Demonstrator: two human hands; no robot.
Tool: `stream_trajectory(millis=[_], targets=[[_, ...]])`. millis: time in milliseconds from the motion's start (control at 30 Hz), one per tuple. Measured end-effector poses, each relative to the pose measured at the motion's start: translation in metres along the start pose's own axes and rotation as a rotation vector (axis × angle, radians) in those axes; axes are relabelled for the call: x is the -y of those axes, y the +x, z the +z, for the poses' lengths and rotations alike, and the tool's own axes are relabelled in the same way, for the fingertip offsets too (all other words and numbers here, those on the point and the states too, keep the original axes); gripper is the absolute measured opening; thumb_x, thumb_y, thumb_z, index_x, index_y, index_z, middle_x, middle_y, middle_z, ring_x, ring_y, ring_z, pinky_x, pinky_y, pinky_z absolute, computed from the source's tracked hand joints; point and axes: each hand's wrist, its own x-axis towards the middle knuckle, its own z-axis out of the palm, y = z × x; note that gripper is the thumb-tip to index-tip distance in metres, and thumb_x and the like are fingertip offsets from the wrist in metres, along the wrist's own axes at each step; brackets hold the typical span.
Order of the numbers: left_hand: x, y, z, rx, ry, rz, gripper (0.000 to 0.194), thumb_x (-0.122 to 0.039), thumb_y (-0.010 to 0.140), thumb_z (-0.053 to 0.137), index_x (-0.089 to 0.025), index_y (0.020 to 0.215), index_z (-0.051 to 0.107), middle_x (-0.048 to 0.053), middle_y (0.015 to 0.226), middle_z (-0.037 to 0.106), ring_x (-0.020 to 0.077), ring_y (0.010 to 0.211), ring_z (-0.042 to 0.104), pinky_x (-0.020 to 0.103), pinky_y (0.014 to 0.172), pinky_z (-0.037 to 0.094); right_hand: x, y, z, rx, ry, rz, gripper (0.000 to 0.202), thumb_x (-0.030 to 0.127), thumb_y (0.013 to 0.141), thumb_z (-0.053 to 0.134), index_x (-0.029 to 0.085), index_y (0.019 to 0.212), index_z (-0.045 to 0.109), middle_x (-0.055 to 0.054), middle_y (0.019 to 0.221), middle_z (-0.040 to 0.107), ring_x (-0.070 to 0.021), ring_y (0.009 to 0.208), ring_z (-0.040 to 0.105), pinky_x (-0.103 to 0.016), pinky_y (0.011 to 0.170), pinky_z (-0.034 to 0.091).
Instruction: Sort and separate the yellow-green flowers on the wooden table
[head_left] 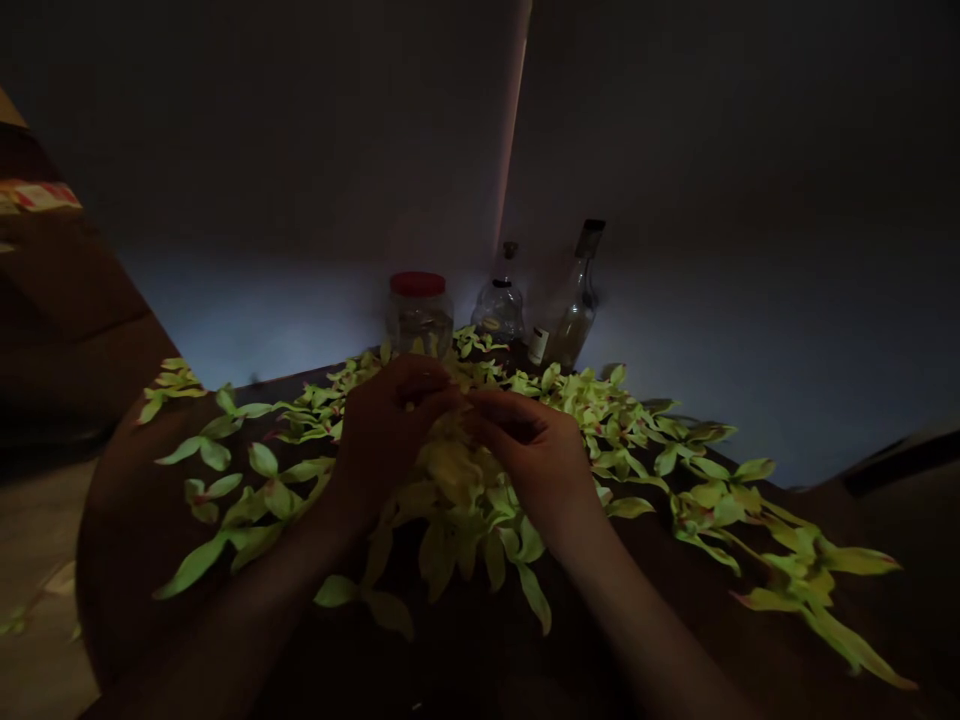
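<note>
Both grips, of left hand (386,420) and right hand (551,455), are pinched narrow before the red-lidded jar (420,318), above green flowers (600,405) strewn across the counter (131,500); what is pinched cannot be told.

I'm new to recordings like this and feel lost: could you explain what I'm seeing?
No machine here: these are a person's bare left hand and right hand. The single picture comes from a camera on their head, looking forward and down. Yellow-green flowers or leaves lie spread over a dark table. Behind stand a red-lidded jar and two glass bottles. The fingertips meet above the greenery, seemingly pinching something small, but it is too dark to tell what.
</note>
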Motion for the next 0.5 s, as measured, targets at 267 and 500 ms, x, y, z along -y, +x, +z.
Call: stream_trajectory(millis=[267,500], targets=[[-0.0064,0.0007,0.0008,0.115,-0.146,-0.023,0.006,-0.017,0.083,0.074,-0.020,0.088,0.074,-0.001,0.084,0.075,0.0124,0.077,0.071,0.018,0.068,0.057,0.0017,0.0007,-0.0046,0.001,0.026,-0.006,0.021,0.036,0.083,0.078,0.028,0.102,0.081,-0.002,0.103,0.080,-0.0163,0.091,0.074,-0.030,0.083,0.058],[-0.0011,-0.0026,0.0033,0.098,-0.095,0.023,0.008,-0.019,0.083,0.075,-0.024,0.087,0.081,-0.001,0.089,0.078,0.0142,0.083,0.072,0.022,0.079,0.059,-0.0050,0.0001,0.0020,-0.018,0.228,0.126,0.019,0.035,0.069,0.090,0.027,0.084,0.083,0.001,0.084,0.079,-0.0115,0.077,0.071,-0.022,0.074,0.056]])
